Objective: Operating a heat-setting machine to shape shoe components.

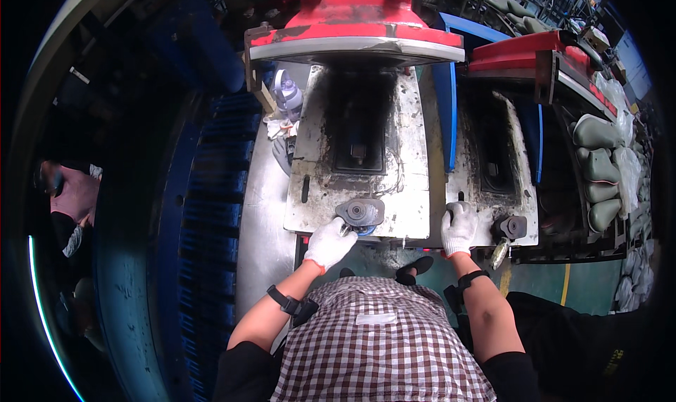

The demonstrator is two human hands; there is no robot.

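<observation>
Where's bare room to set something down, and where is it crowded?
The steel tabletop's front is bare, between the blue slatted rack and left plate. So is that plate's strip right of the dark recess. Crowded: the tabletop's back, with a purple bottle and white cloth; the plates' front edges, with the left hand, right hand and two grey knobs.

A middle plate (414,169) lies beneath a press head (355,14), right of the worktop (262,240) with its jug (287,94), and carries a fitting (360,212) on its near edge, the left hand (331,243) at its near left. Beyond an upright panel (449,120), the right-hand plate (470,176) has the right hand (459,227) at its near left corner and a second fitting (510,226) near its front edge. Farther right sit several pads (601,166).
</observation>
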